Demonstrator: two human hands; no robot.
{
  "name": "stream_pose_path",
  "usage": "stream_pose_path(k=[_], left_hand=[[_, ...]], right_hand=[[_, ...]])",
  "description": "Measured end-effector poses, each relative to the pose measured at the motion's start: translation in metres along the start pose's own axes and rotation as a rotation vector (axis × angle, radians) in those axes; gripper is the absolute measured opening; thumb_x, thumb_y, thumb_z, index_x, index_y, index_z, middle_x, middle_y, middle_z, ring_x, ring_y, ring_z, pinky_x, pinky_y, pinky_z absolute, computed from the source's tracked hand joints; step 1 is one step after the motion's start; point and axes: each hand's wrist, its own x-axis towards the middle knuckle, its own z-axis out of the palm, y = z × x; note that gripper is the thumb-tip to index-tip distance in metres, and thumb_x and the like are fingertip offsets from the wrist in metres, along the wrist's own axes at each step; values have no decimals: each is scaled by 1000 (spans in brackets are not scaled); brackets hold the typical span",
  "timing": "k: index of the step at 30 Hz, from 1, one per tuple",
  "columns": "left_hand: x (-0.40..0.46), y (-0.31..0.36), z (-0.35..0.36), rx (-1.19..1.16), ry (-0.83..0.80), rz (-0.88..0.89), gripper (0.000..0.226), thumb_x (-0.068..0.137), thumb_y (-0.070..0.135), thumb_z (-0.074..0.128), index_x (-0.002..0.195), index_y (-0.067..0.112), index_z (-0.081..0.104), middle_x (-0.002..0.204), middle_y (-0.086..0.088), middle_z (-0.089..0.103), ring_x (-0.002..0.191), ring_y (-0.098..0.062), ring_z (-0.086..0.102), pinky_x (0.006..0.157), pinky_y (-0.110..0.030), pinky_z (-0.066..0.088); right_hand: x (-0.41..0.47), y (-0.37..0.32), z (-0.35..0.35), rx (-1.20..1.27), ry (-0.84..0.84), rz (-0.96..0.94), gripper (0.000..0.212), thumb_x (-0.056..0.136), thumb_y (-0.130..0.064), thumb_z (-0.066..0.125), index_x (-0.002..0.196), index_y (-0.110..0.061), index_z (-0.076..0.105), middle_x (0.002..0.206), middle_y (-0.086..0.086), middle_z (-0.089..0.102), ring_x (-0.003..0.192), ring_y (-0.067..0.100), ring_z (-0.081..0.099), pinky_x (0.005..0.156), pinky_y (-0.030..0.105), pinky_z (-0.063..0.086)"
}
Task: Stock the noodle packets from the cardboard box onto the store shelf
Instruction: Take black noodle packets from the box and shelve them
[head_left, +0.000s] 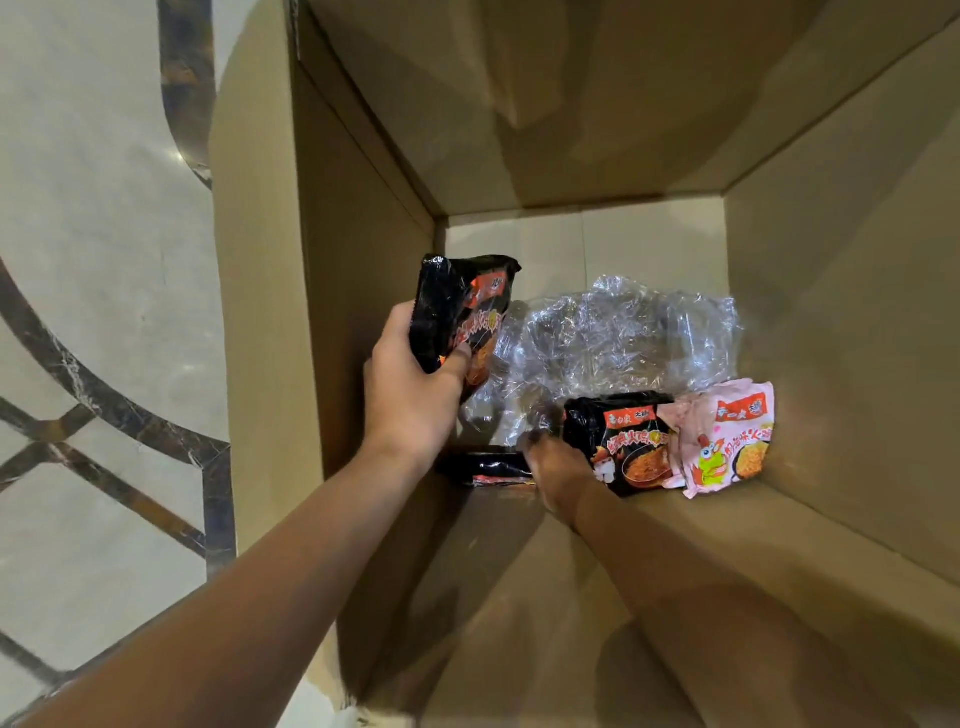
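The left hand (410, 395) held a black noodle packet (457, 317) tight, lifted near the left wall of the cardboard box (831, 312). The right hand (556, 467) was down at the near edge of the box floor, touching a second black packet (623, 441); I could not tell if its fingers had closed on it. A pink packet (727, 441) lay just beside that one, and a third black packet (485, 467) lay flat under the hands. Crumpled clear plastic wrap (618, 343) sat in the middle. The box looked nearly empty, so most stocking seemed done. The shelf was not in view.
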Motion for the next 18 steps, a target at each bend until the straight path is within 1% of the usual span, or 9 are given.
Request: stream_pose_path(k=[2,3,6,9,11,12,14,17,18], left_hand=[[0,-1,0,0,1,12,30,89,9,70,113,24,61,101,12,71,99,-3,66,94,-36,55],[-1,-1,0,0,7,15,30,89,9,70,113,24,61,102,12,71,100,-3,66,94,-36,55],[-10,8,-8,0,16,20,30,89,9,70,113,24,60,102,13,70,101,-3,65,95,-35,54],[-21,35,-24,33,2,40,30,88,9,71,113,23,59,101,14,67,101,-6,63,89,-24,51],[-30,62,-37,58,11,72,30,87,9,72,110,23,58,98,14,65,100,-11,63,81,-16,48],[-35,77,-44,70,18,87,30,87,10,72,110,23,59,97,12,65,100,-13,62,79,-16,47],[-51,115,-61,72,36,113,32,87,14,73,116,22,60,102,10,65,103,-14,61,81,-19,49],[-86,182,-95,12,60,159,44,89,18,73,130,22,57,118,7,66,113,-13,61,97,-32,50],[-100,206,-109,-4,73,181,46,89,19,72,132,23,57,121,5,66,114,-13,61,100,-35,50]], right_hand=[[0,3,2,108,64,44,20,95,-3,57,114,-9,61,107,10,65,102,29,65,82,35,48],[-3,4,-1,149,85,52,19,93,-5,61,111,-9,63,105,11,67,101,30,66,81,34,47],[-20,6,-19,262,104,42,31,86,-4,71,116,-7,65,105,11,70,96,26,68,79,30,51],[-50,7,-60,464,213,9,50,81,-18,82,128,-14,66,111,8,73,96,22,69,80,27,54],[-80,5,-99,568,296,-7,49,81,-21,82,128,-15,67,113,8,72,95,23,69,84,35,58],[-96,4,-121,603,340,-11,47,82,-20,81,126,-15,68,112,8,72,96,24,68,86,37,58],[-134,1,-166,684,458,-12,45,79,-24,85,121,-13,72,109,9,70,99,24,67,88,34,55],[-206,-11,-232,793,644,26,42,77,-26,86,114,-11,74,104,4,65,96,18,63,79,19,46],[-235,-16,-254,829,687,35,39,79,-24,84,114,-11,74,103,3,64,95,16,62,79,18,45]])
